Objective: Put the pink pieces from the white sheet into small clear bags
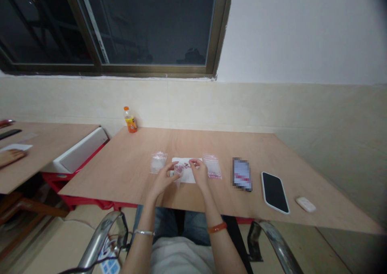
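A white sheet of paper (189, 178) lies on the wooden table, with small dark-red pieces (186, 166) in a cluster on it. My left hand (163, 180) is at the sheet's left edge, its thumb and fingers curved round a small clear plastic bag (178, 170) that looks pinkish. Over the right part of the sheet, my right hand (200, 174) has its thumb and forefinger pinched together; what is between them is too small to make out. Clear zip bags flank the paper: a left zip bag (158, 163) and a right zip bag (213, 167) with pink bits along its bottom.
Right of the bags lie a phone with a blurred screen (242, 175), a white-edged tablet (275, 192) and a small white case (306, 204). An orange drink bottle (130, 120) stands by the wall. Another person's hand (12, 157) rests on the neighbouring table (45, 145).
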The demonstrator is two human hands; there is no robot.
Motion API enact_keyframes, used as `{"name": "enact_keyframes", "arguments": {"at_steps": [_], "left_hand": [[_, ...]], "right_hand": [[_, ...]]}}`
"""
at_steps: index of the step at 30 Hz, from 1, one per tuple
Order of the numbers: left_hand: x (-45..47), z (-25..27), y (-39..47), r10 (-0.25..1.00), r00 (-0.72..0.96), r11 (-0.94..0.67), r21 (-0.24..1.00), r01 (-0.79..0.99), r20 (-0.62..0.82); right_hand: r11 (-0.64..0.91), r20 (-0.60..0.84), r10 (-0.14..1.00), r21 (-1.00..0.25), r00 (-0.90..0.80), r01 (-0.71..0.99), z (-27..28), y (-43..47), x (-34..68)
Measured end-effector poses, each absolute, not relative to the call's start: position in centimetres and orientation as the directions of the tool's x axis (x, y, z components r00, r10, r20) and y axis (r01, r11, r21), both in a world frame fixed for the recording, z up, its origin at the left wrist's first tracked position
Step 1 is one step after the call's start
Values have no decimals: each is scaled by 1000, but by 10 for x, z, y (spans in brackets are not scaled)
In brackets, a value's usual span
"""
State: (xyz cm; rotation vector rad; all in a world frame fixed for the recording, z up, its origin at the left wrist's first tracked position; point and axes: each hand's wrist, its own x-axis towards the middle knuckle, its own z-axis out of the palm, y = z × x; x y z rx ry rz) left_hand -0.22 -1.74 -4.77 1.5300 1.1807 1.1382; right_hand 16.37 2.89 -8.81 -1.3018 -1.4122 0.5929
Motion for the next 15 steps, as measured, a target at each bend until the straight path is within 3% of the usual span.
{"name": "enact_keyframes", "arguments": {"at_steps": [5, 15], "left_hand": [[1, -42, -19, 980, 147, -158, 973, 167, 134], [1, -30, -24, 973, 49, -230, 945, 230, 225]], "right_hand": [[350, 408, 898, -889, 164, 294, -45, 14, 152], [471, 464, 880, -828, -100, 304, -14, -9, 155]]}}
